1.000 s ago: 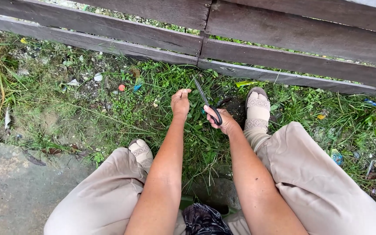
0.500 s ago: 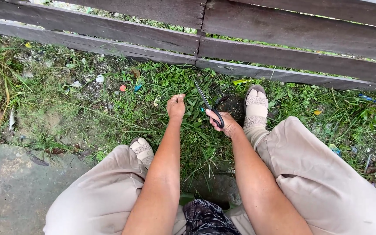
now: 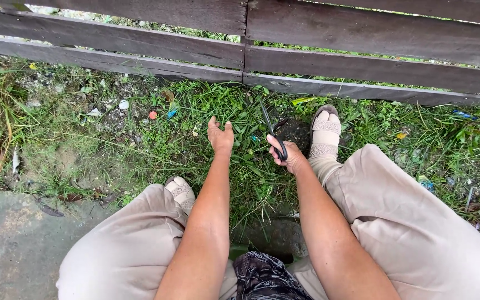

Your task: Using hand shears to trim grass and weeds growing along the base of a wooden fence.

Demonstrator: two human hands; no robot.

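Several dark wooden fence boards (image 3: 362,66) run across top, grass (image 3: 240,161) strip below, concrete slab (image 3: 12,233) at lower left. Person squats, beige trousers (image 3: 412,222), knees spread, sandalled right foot (image 3: 324,136) close under fence. Left hand (image 3: 220,135) loose, fingers spread over grass – grips nothing. Right hand (image 3: 289,155) clenched on black scissors (image 3: 272,132), fingers through handle loops, blades pointing up toward fence, just beside foot. Small orange cap (image 3: 153,115) and blue scrap (image 3: 171,113) lie in weeds, well left of hands.
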